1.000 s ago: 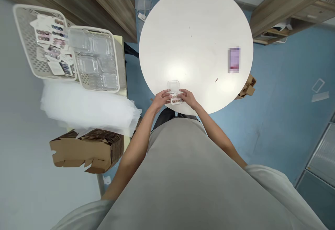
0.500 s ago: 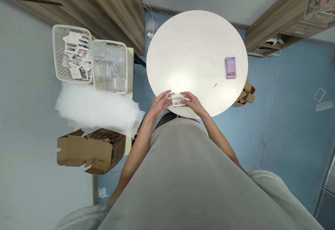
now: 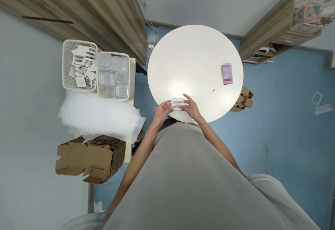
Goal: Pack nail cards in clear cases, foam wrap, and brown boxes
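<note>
A small clear plastic case (image 3: 177, 102) is held at the near edge of the round white table (image 3: 196, 55). Inside it shows a white card with rows of small round brownish items, too small to name. My left hand (image 3: 162, 113) grips the case's left end between thumb and fingers. On the opposite end, my right hand (image 3: 191, 107) holds it, the thumb over the near right corner and the index finger raised off it.
Left of the table, one basket (image 3: 64, 66) holds printed cards, another (image 3: 128, 80) clear plastic cases. White translucent sheets (image 3: 102, 115) and folded cardboard boxes (image 3: 83, 156) lie nearer. A blurred purple item (image 3: 227, 74) lies on the table; cardboard (image 3: 243, 99) stands beyond its right edge.
My left thumb has come onto the near left corner of the case, and my right index finger has lifted away. The whole view has shifted slightly with my head.
</note>
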